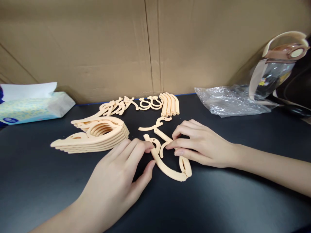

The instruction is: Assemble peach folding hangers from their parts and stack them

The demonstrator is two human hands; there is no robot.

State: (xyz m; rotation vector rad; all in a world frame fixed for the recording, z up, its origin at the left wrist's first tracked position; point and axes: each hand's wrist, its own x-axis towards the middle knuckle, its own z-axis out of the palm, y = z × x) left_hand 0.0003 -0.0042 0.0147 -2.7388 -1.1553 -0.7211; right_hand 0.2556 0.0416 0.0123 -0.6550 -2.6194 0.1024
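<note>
A partly unfolded peach plastic folding hanger (170, 171) lies on the black tabletop between my hands, its jointed end toward me. My left hand (121, 171) has its index finger and thumb at the hanger's curved left arm, with the fingertips touching it. My right hand (201, 144) reaches in from the right, fingers curled down over the hanger's other arm and partly hiding it. A small hook piece (162, 150) shows by the right fingertips. Just beyond lie a loose curved arm (147, 128) and another hook (164, 120).
A stack of folded hangers (97, 142) stands at left. Behind are loose hooks (150, 103), a pile of curved pieces (118, 106) and a row of arms (170, 104). A tissue pack (34, 105), clear plastic bag (225, 102) and water bottle (277, 72) stand before a cardboard wall (97, 48).
</note>
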